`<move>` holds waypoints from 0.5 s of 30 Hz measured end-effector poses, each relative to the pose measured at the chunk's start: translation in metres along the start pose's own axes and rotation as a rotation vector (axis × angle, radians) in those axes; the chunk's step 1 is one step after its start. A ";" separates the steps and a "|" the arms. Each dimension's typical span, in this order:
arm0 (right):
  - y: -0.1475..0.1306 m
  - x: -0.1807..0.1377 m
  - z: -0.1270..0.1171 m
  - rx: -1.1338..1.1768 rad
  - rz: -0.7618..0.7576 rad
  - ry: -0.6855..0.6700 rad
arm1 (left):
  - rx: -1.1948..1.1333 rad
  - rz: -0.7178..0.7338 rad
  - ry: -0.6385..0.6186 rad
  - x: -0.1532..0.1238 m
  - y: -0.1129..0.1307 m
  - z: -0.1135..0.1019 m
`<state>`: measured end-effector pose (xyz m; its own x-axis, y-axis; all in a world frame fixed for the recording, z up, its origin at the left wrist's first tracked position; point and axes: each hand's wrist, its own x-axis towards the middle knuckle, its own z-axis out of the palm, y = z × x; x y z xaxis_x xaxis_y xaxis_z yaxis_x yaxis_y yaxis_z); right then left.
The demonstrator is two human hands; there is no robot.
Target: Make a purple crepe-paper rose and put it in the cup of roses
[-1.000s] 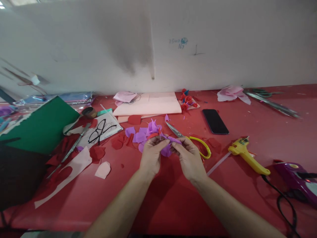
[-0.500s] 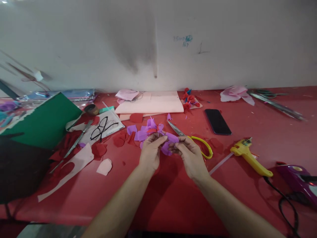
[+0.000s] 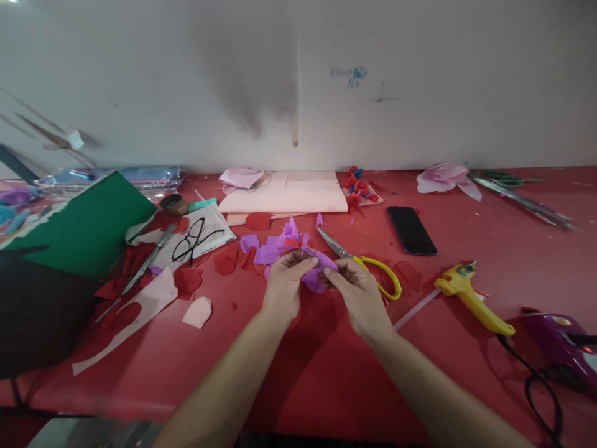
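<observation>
We look down on a red worktop (image 3: pixel 298 373) that runs to a pale wall, with a green sheet (image 3: pixel 79 227) propped at the far left and a stack of pink paper (image 3: pixel 284 193) at the back. Next in size, a yellow glue gun (image 3: pixel 473 297) lies to the right beside a purple tool (image 3: pixel 562 342) (its kind we cannot tell), and a dark phone (image 3: pixel 411 229) rests flat behind them. Yellow-handled scissors (image 3: pixel 361 264) lie just beyond the hands, touching the worktop, blades pointing away to the left; black glasses (image 3: pixel 193 239) sit on a white sheet further left among red scraps (image 3: pixel 186 280). In the middle, our left hand (image 3: pixel 283 287) and right hand (image 3: pixel 359 295) meet over a small purple paper piece (image 3: pixel 313 274), both pinched narrow on it with fingertips, the piece lifted just above the worktop and close in front of a loose heap of purple petals (image 3: pixel 275 246). We judge the piece very light, soft and thin, likely crepe or tissue, so it would crumple or tear under a hard squeeze and bend rather than hold a shape. It seems best taken at its edges or at a gathered base, between thumb and forefinger, with a gentle pinch.
</observation>
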<state>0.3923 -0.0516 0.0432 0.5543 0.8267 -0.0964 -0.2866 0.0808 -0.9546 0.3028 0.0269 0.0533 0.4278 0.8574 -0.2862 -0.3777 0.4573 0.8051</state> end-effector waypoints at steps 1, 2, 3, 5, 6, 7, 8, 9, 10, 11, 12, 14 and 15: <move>0.000 0.000 0.000 0.001 0.009 -0.003 | -0.004 -0.002 -0.003 0.000 0.000 0.000; 0.000 0.000 0.000 0.007 0.025 -0.006 | -0.010 -0.002 -0.011 0.001 0.001 0.000; 0.000 0.001 0.000 0.018 0.045 -0.007 | -0.018 -0.002 -0.023 0.001 0.001 0.000; 0.000 0.001 -0.001 0.048 0.085 -0.007 | -0.032 -0.007 -0.041 0.001 0.002 0.000; -0.001 0.001 -0.001 0.063 0.102 -0.008 | -0.037 -0.009 -0.043 0.000 0.002 0.000; -0.001 0.001 -0.001 0.078 0.114 -0.012 | -0.038 -0.010 -0.039 0.000 0.002 0.000; -0.001 0.001 -0.001 0.091 0.125 -0.017 | -0.036 -0.015 -0.034 0.000 0.002 0.000; -0.001 0.001 -0.002 0.101 0.135 -0.022 | -0.033 -0.018 -0.029 0.000 0.002 0.000; -0.001 0.001 -0.002 0.110 0.144 -0.025 | -0.029 -0.021 -0.025 0.001 0.002 0.000; -0.001 0.001 -0.002 0.118 0.150 -0.025 | -0.028 -0.024 -0.020 0.001 0.001 -0.001; -0.001 0.001 -0.002 0.127 0.153 -0.022 | -0.032 -0.025 -0.012 0.002 0.001 -0.001; -0.001 0.001 -0.003 0.141 0.153 -0.013 | -0.059 -0.023 0.010 0.004 0.000 -0.002; 0.000 0.001 -0.003 0.140 0.152 -0.008 | -0.080 -0.022 0.018 0.005 0.001 -0.003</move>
<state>0.3950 -0.0525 0.0423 0.4903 0.8398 -0.2333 -0.4728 0.0314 -0.8806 0.3025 0.0322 0.0511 0.4217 0.8509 -0.3132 -0.4333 0.4926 0.7547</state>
